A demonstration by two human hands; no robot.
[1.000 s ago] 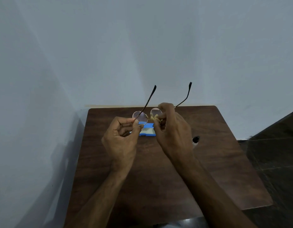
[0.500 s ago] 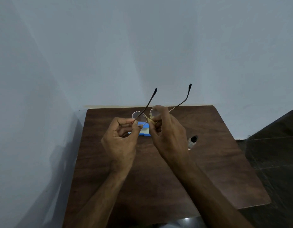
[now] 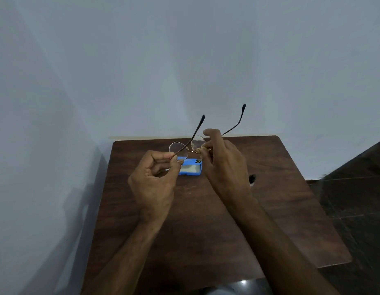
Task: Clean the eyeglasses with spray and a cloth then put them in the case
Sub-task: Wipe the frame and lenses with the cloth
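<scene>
Our left hand [image 3: 151, 184] is curled, thumb and forefinger pinching the outer edge of one lens of the thin, round-lensed, metal-framed eyeglasses [image 3: 178, 148], where the temple arm joins. Our right hand [image 3: 224, 167] is curled too, its fingertips pinching a small pale yellow cloth [image 3: 200, 149] against the other lens, so that this lens is partly hidden. The eyeglasses span the gap between our two hands and are held up off the bench. Both dark temple arms are unfolded and point up and away from us, towards the wall.

We take the open blue rectangular eyeglass case [image 3: 190, 169] as our landmark. It lies flat on the dark brown wooden bench [image 3: 280, 199], its pale lining facing up. The eyeglasses hang just above its far edge, our left hand covers its left end, and our right hand is above and to its right. To the right of the case, past our right wrist, a small dark-capped spray bottle [image 3: 252, 179] shows on the bench, mostly hidden by the wrist. Behind the case rises a plain pale grey wall [image 3: 184, 60], and far to its right lies dark tiled floor [image 3: 359, 209].
</scene>
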